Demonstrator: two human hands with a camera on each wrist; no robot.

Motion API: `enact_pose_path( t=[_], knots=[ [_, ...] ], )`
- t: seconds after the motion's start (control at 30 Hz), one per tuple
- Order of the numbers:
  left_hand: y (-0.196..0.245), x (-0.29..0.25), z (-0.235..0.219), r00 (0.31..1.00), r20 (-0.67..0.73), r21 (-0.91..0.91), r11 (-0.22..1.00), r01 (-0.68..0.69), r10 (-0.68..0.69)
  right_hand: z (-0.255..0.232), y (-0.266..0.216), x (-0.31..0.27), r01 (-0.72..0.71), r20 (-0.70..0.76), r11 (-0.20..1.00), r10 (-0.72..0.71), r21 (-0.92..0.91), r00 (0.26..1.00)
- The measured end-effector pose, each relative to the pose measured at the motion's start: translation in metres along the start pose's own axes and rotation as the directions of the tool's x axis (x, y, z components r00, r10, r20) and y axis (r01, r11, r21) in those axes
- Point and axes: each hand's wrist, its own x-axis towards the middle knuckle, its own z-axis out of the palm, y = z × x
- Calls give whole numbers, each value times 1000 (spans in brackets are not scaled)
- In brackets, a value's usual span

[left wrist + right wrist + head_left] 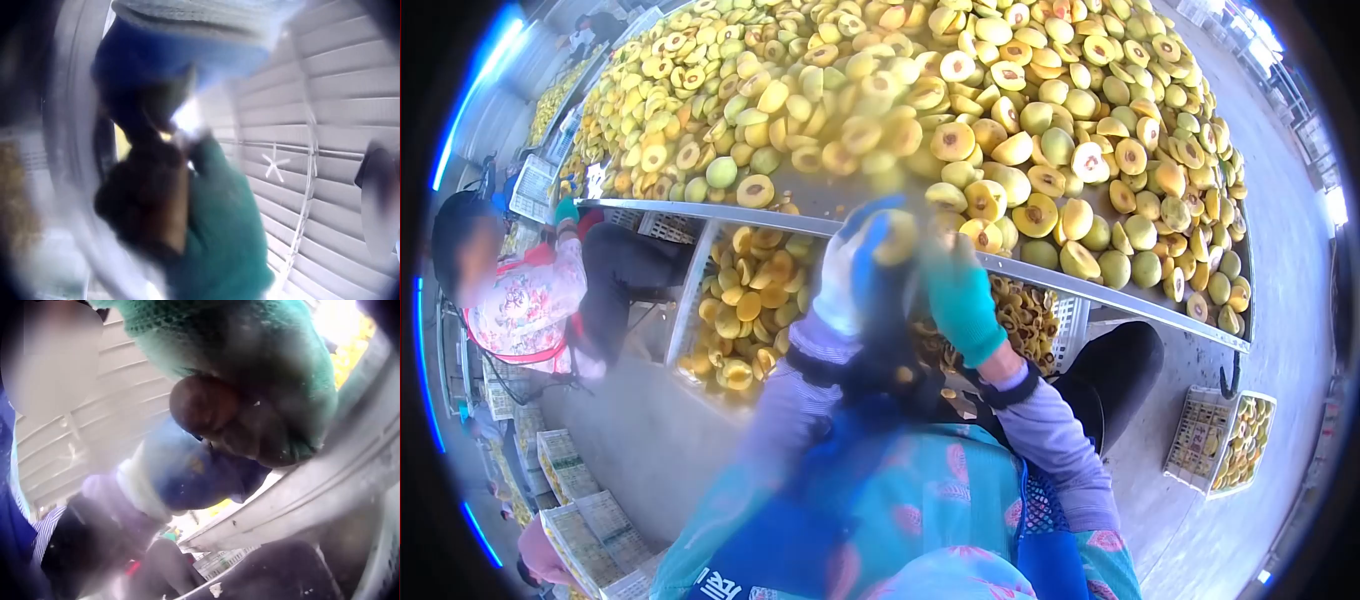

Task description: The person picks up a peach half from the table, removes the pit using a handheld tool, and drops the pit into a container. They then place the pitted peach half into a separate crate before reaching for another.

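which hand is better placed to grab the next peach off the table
Right, probably. The right hand, in a green glove, sits at the table edge beside whole peaches, and seems to hold nothing in the head view. The left hand, in a blue and white glove, already holds a peach half.

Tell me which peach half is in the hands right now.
The yellow half raised at the table's metal edge, between the blue-gloved left hand and green-gloved right hand; the rest lie on the table.

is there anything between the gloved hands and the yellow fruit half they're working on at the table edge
Nothing visible. The left hand in the white and blue glove holds the yellow halved fruit directly, and the right hand in the green glove sits right beside it at the metal table rim; the picture is blurred.
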Motion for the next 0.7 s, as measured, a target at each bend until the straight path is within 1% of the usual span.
enact_pose_path(
  t=[0.03,0.07,0.1,0.13,0.17,0.23,0.27,0.33,0.37,0.4,0.43,0.47,0.5,0.53,0.6,0.67,0.7],
  knots=[
    [2,0,-2,996,42,-8,997,78,-78,-8,-7,-3,-77,58,995,73,59,996],
    [9,3,-3,992,41,-34,992,118,-116,-15,-14,-5,-159,116,981,146,109,982],
    [16,6,-3,987,40,-60,986,157,-155,-21,-22,-5,-183,203,978,160,97,966],
    [15,7,-1,996,46,-11,997,78,-78,-22,-24,-7,-200,255,975,170,96,952],
    [19,10,-1,997,54,2,998,56,-57,-24,-26,-9,-217,307,972,179,94,935],
    [28,14,0,997,70,27,1000,12,-14,-20,-22,-13,-234,354,966,181,114,917],
    [26,13,1,997,81,81,996,-23,16,-19,-22,-13,-141,305,989,122,40,945],
    [21,4,5,989,85,53,991,119,-123,-17,-22,-14,39,220,992,-11,-120,976],
    [19,-2,12,954,91,-31,957,289,-285,-13,-21,-17,48,204,992,-23,-119,979],
    [19,-4,15,938,80,-67,937,344,-338,-8,-19,-22,58,188,991,-35,-120,982],
    [22,-2,18,918,68,-104,912,396,-391,-8,-19,-22,34,191,994,-13,-108,982],
    [28,2,17,939,26,-93,934,344,-344,-8,-20,-22,10,194,995,9,-96,981],
    [32,5,17,955,-17,-77,953,292,-295,-9,-21,-22,-51,216,996,65,-73,974],
    [32,4,19,940,-36,-195,925,328,-340,-10,-24,-21,-120,230,992,124,-34,965],
    [29,1,24,899,-56,-423,826,373,-434,-10,-28,-22,-266,250,962,246,53,937],
    [26,1,26,857,-17,-511,741,435,-514,-10,-31,-22,-345,243,931,310,116,919],
    [25,0,28,834,5,-552,694,462,-552,-10,-31,-22,-348,227,928,314,130,922]
  ],
)
